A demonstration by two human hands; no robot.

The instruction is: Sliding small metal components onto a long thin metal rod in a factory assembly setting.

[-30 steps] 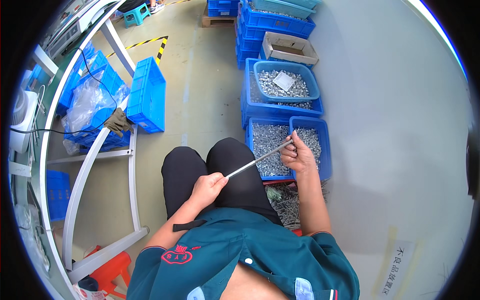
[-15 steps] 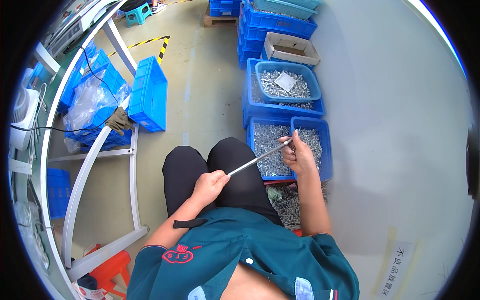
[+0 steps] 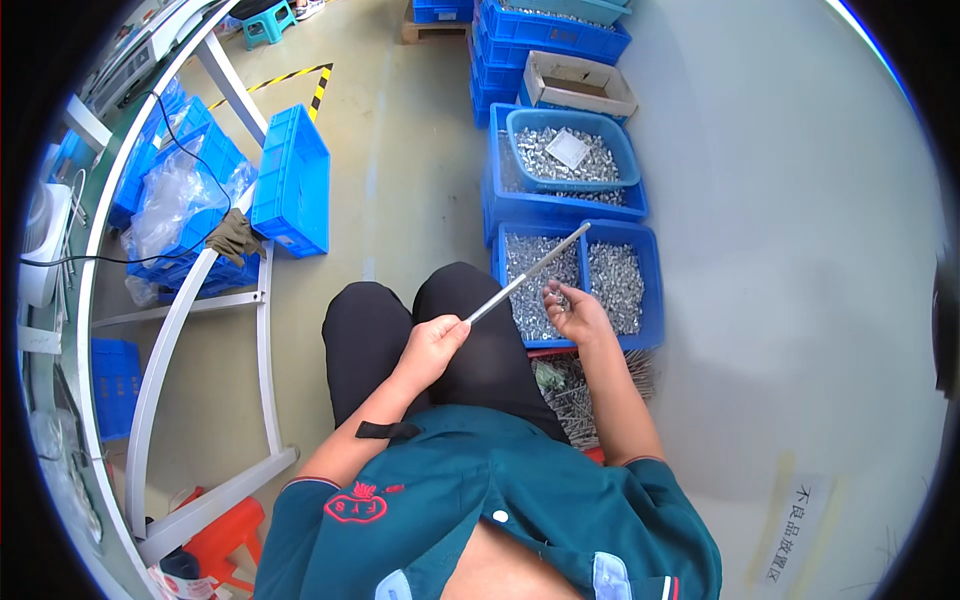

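Note:
My left hand (image 3: 434, 350) is closed around one end of a thin metal rod (image 3: 530, 273) above my lap. The rod slants up to the right, its far end over a blue bin (image 3: 654, 290) of small metal parts. Just below the rod and apart from it is my right hand (image 3: 582, 318), palm up with curled fingers. It holds a few small shiny metal parts (image 3: 562, 299), too small to name exactly. Under my right forearm lies a heap of metal rods (image 3: 590, 405).
Behind the bin, a light blue basin (image 3: 630, 170) of metal parts sits on another blue bin. Beyond stand an open carton (image 3: 560, 95) and stacked crates. At left are a white-legged table (image 3: 165, 390), an upright blue crate (image 3: 315, 190) and a red stool (image 3: 225, 535).
My right hand has left the rod's far end and moved down and left, turning palm up. The rod's free end has swung upward while my left hand keeps hold of it.

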